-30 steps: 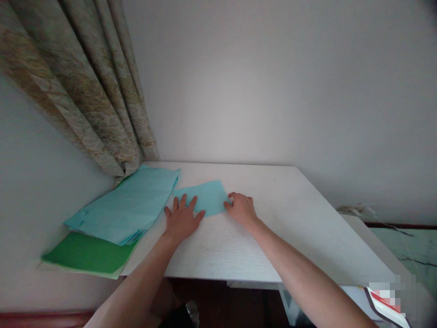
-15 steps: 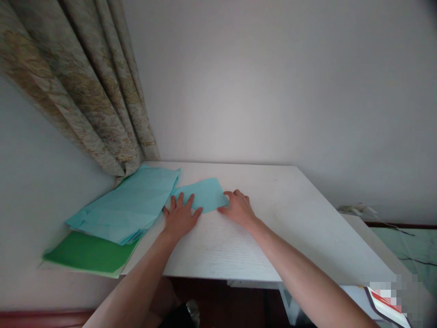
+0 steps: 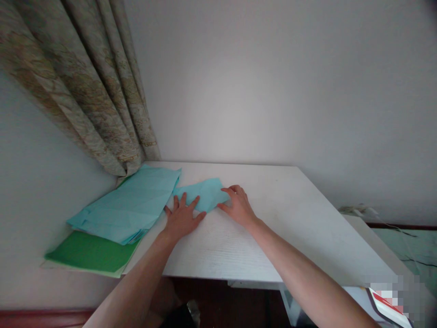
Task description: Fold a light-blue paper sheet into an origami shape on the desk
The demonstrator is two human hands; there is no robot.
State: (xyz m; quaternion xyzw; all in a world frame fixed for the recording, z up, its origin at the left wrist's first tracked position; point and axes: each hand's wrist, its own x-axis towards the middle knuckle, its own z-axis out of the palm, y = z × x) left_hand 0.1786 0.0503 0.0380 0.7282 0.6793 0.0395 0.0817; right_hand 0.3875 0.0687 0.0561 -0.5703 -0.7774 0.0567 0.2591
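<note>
A small piece of light blue paper [image 3: 209, 193] lies on the white table, its upper edge wavy and its right side slightly bent. My left hand [image 3: 181, 217] is spread flat over its lower left part, fingers apart, the thumb out to the right. At the paper's right corner is my right hand [image 3: 237, 205], thumb and index finger apart with the corner between them. The other fingers of that hand are curled and partly hidden. To the left lies a stack of larger light blue sheets [image 3: 126, 205], near the small paper's left end.
Green sheets [image 3: 92, 253] stick out under the blue stack at the left edge of the white table [image 3: 273, 218]. A patterned curtain [image 3: 102, 91] hangs at the back left, beside a plain wall [image 3: 232, 82]. Cables [image 3: 358, 210] lie beyond the table on the right.
My left hand has slid slightly right. The index finger and thumb of my right hand have moved a little further apart, and the small blue paper looks more bent.
</note>
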